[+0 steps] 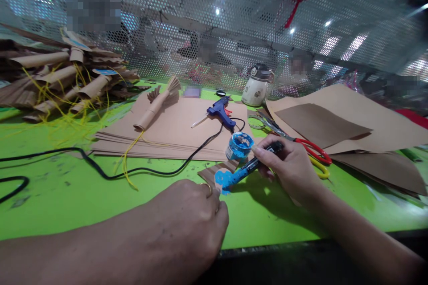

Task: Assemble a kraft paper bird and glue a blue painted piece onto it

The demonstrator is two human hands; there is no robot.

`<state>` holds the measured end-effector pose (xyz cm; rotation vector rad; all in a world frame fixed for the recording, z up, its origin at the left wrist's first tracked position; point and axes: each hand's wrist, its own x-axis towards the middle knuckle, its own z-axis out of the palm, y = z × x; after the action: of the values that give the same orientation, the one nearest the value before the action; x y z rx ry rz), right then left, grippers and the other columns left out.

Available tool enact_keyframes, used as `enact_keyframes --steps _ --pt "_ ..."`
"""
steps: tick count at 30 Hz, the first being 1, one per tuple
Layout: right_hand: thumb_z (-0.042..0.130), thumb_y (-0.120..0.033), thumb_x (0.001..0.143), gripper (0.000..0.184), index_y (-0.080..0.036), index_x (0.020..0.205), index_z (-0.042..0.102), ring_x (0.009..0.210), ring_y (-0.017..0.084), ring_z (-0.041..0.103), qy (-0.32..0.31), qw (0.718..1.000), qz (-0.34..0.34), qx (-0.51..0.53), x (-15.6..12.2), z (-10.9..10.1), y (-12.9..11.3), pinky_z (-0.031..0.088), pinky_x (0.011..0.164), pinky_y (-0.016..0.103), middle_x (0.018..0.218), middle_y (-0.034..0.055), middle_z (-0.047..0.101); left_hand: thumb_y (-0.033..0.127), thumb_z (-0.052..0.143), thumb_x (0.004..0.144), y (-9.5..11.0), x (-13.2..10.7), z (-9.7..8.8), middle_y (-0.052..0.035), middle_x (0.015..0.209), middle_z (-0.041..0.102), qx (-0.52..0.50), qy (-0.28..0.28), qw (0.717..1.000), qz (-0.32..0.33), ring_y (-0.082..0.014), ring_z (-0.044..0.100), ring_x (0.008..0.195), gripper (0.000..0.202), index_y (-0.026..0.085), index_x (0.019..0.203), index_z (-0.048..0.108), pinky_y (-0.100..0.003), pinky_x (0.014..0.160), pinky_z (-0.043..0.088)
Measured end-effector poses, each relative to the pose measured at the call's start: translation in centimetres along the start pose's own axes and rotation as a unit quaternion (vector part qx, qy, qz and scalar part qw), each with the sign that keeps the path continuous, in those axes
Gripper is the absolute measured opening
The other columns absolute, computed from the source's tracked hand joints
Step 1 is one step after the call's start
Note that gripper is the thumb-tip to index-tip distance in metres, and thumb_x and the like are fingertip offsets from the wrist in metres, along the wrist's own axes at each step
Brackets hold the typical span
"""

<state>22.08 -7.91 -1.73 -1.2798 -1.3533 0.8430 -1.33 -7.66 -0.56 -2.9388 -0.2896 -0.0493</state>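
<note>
My right hand is closed around a black marker whose lower end is coated in blue paint. That end rests on a small brown paper piece, partly covered with wet blue. My left hand, with a ring on one finger, pinches the lower edge of this piece against the green table; the fingertips are partly hidden. Just behind the marker stands an open jar of blue paint, its rim smeared. A folded strip of brown paper lies under or beside the painted piece; I cannot tell which.
A blue glue gun with a black cord lies on stacked brown paper. Red-handled scissors are at right, near a white bottle. Rolled paper pieces with yellow strings are heaped at left. A perforated metal screen stands behind.
</note>
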Motion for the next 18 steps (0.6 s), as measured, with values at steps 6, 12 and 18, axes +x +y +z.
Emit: enact_keyframes --steps 6,12,18 --pt "0.077 -0.044 0.081 0.03 -0.018 0.075 0.063 0.038 0.009 0.046 -0.014 1.0 0.004 -0.014 -0.17 0.02 -0.1 0.037 0.038 0.02 0.049 -0.0031 0.058 0.008 0.056 0.083 -0.01 -0.01 0.11 -0.0045 0.072 0.061 0.009 -0.007 1.0 -0.008 -0.0233 0.056 0.06 0.013 0.018 0.086 0.063 -0.039 0.05 0.044" --pt "0.079 -0.046 0.078 0.033 -0.018 0.077 0.064 0.038 0.01 0.048 0.006 1.0 0.008 -0.018 0.11 -0.09 0.08 0.037 0.038 0.02 0.048 -0.0021 0.059 0.008 0.056 0.083 0.06 -0.06 -0.04 -0.0052 0.072 0.061 -0.001 0.009 1.0 -0.005 -0.0224 0.055 0.06 0.012 0.017 0.086 0.063 -0.037 0.051 0.043" --pt "0.08 -0.048 0.077 0.035 -0.017 0.076 0.062 0.036 0.008 0.044 0.032 0.999 0.023 0.006 0.08 -0.09 -0.02 0.033 0.036 0.018 0.045 -0.0024 0.058 0.009 0.057 0.083 0.07 -0.05 0.23 -0.0063 0.074 0.063 -0.004 0.01 1.0 -0.005 -0.0221 0.057 0.062 0.011 0.017 0.088 0.062 -0.037 0.053 0.044"
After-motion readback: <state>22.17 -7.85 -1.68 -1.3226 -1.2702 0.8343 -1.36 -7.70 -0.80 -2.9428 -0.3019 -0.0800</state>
